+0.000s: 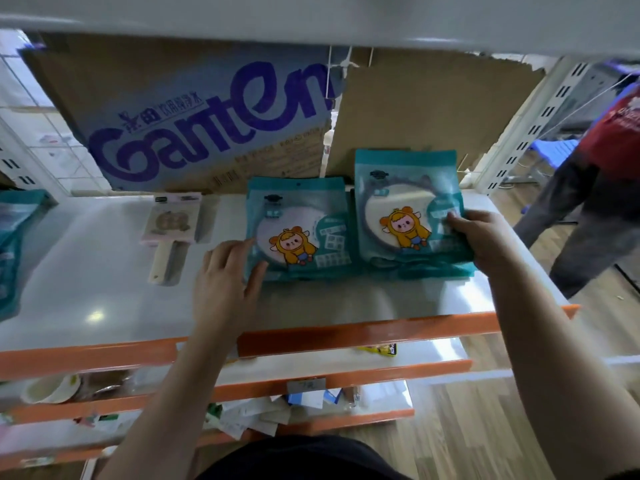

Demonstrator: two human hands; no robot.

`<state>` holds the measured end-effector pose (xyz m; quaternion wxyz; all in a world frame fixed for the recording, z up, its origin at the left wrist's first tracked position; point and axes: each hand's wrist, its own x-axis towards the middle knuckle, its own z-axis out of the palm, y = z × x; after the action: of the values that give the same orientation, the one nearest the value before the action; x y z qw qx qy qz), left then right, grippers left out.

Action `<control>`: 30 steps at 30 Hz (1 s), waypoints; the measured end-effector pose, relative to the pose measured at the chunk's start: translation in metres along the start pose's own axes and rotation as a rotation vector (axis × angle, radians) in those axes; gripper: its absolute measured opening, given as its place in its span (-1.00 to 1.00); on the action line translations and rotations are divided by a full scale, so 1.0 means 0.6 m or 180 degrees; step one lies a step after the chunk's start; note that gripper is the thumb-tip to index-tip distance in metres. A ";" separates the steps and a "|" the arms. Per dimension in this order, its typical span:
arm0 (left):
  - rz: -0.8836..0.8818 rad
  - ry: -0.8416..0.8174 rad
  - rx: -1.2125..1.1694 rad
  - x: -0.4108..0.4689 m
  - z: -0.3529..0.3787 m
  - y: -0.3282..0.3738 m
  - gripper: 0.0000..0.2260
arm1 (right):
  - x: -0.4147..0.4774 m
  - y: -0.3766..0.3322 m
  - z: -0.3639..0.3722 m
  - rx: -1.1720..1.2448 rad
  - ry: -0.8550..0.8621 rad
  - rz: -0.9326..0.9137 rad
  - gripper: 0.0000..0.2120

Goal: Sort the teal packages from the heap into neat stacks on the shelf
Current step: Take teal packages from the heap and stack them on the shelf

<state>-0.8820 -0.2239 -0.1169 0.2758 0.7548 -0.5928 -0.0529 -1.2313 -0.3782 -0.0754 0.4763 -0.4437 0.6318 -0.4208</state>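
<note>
Two stacks of teal packages with a cartoon figure lie side by side on the white shelf (104, 289). My left hand (225, 271) rests with straight fingers against the left edge of the left stack (298, 226). My right hand (485, 237) grips the right edge of the top package on the right stack (405, 209), thumb on top, fingers underneath. More teal packages (14, 244) lie at the shelf's far left edge, partly cut off by the frame.
A pink-backed carded item (171, 226) lies left of the stacks. Cardboard boxes (194, 116) stand at the back of the shelf. Lower shelves with orange rims (346, 336) hold loose goods. A person in red (595, 174) stands on the right.
</note>
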 end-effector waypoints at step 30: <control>-0.0118 -0.0224 0.0311 -0.013 0.011 -0.007 -0.44 | 0.022 0.019 0.030 -0.2261 0.0991 -0.0730 -0.56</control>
<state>-0.8832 -0.2183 -0.1268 0.2167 0.7759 -0.5899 -0.0554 -1.2173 -0.3899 -0.0927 0.1419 -0.5792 0.7489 -0.2889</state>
